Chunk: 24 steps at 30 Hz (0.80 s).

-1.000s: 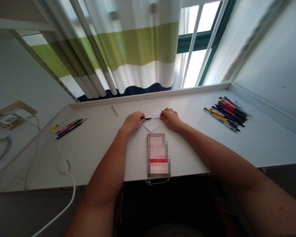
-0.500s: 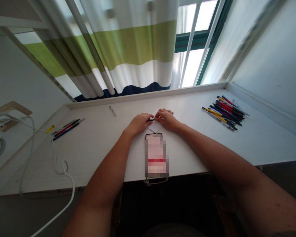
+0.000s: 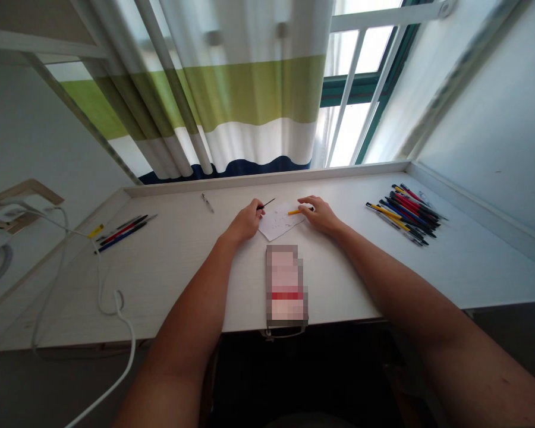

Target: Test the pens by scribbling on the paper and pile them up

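Note:
My left hand [image 3: 248, 219] is closed on a thin dark stick that looks like a pen refill [image 3: 268, 203], its fine end pointing up to the right. My right hand [image 3: 320, 214] has its thumb and fingers round a yellow pen barrel [image 3: 293, 212] with a dark end; the index finger reaches out above it. Between the hands, and under the barrel, lies a white sheet of paper [image 3: 276, 224] with small marks on it. A phone [image 3: 287, 285], its screen blurred out, lies below the paper near the desk's front edge.
A pile of pens [image 3: 408, 214] in several colours lies on the right of the white desk [image 3: 173, 285]. A few pens [image 3: 123, 233] lie at the left, near a white cable [image 3: 127, 321]. One single pen [image 3: 207, 203] lies toward the back, below the curtain [image 3: 254, 89].
My hands have moved apart, the left one leftward with the dark refill, the right one rightward with the yellow barrel. More of the paper shows between them. The view has shifted slightly.

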Each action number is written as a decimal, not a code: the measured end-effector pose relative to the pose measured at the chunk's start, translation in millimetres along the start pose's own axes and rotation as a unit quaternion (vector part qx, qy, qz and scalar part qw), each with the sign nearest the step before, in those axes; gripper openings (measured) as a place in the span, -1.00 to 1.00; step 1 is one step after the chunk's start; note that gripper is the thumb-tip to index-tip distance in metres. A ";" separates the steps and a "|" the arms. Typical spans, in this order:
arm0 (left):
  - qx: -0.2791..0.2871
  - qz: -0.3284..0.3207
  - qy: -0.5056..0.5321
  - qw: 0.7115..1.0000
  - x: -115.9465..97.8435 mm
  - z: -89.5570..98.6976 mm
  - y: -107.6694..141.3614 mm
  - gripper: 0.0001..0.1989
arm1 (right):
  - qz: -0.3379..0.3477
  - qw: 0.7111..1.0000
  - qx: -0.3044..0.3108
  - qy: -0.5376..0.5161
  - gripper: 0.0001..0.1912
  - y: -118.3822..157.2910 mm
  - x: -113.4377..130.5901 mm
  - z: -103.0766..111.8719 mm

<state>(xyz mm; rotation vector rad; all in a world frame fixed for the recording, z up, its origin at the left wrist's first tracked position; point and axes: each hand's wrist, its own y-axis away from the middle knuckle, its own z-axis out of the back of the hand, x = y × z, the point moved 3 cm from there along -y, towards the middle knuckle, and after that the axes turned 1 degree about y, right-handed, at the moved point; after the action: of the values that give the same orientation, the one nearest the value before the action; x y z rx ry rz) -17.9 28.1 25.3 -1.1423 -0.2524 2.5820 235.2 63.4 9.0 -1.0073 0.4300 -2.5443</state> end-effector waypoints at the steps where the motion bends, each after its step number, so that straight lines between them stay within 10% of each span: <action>1: -0.015 -0.004 0.030 0.999 1.3 -0.7 -1.1 -0.88 | 0.001 1.000 0.008 0.014 -0.75 -0.4 -1.6 -0.9; 7: -0.111 -0.029 0.174 0.978 0.5 -3.6 -7.1 -0.86 | 0.014 0.998 0.019 0.050 -0.88 0.1 3.5 -5.9; 24: -0.136 0.028 0.070 0.988 -2.2 -2.5 -2.3 -0.95 | 0.055 0.978 0.130 0.154 -0.85 -18.3 76.7 -43.7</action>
<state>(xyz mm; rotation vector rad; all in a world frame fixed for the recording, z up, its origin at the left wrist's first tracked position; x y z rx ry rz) -14.1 29.6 25.8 -1.4357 -0.5625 2.5565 148.6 51.9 31.1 -0.4845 0.2169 -2.5750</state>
